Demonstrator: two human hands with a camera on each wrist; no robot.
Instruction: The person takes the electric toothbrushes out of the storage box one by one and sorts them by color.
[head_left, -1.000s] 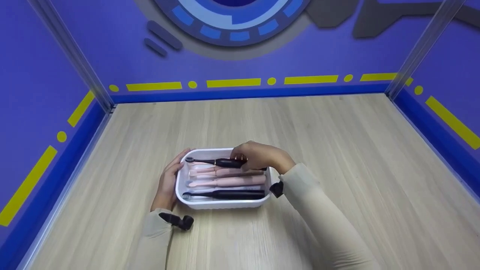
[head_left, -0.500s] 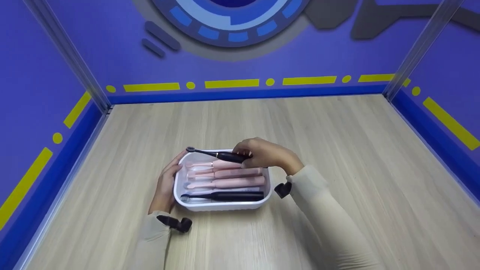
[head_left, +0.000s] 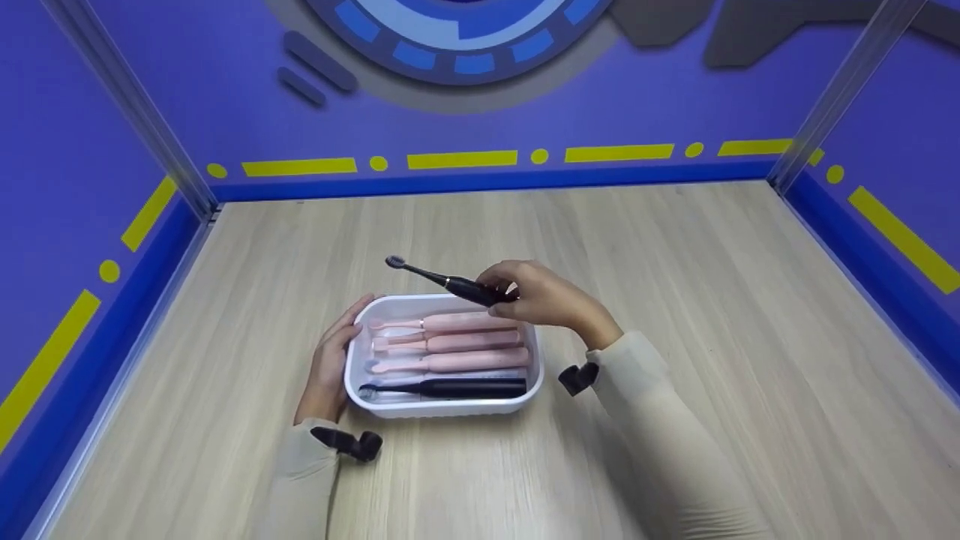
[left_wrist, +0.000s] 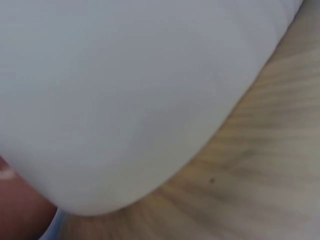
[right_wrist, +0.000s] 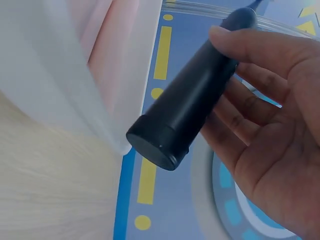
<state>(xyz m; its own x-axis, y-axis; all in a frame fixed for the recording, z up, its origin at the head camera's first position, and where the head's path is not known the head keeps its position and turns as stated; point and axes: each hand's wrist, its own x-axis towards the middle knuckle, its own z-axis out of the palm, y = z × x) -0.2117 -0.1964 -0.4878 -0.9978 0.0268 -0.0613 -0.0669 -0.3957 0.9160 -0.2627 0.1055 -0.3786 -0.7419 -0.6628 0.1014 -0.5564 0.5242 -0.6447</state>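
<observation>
My right hand [head_left: 544, 294] pinches a black electric toothbrush [head_left: 470, 289] by its handle, above the far rim of a white plastic bin [head_left: 450, 409]. Its brush head points left and up; the flat handle base [right_wrist: 152, 150] shows in the right wrist view. Inside the bin lie several pink electric toothbrushes [head_left: 472, 363] side by side, with another black electric toothbrush [head_left: 472, 388] along the near wall. My left hand [head_left: 328, 367] holds the bin's left end, a digit at the rim. In the left wrist view the bin's outer wall [left_wrist: 125, 100] hides most of that hand.
The bin stands on a light wood-grain table [head_left: 675, 262]. Blue-purple panels [head_left: 465, 127] with yellow marks rise at the back and both sides. A black wrist camera [head_left: 367, 446] sits on the left sleeve, and another wrist camera [head_left: 577, 379] on the right.
My right hand has lifted the black toothbrush up and away from the bin, its brush head tilting upward. The pink toothbrush beneath it is now uncovered. My left hand stays at the bin.
</observation>
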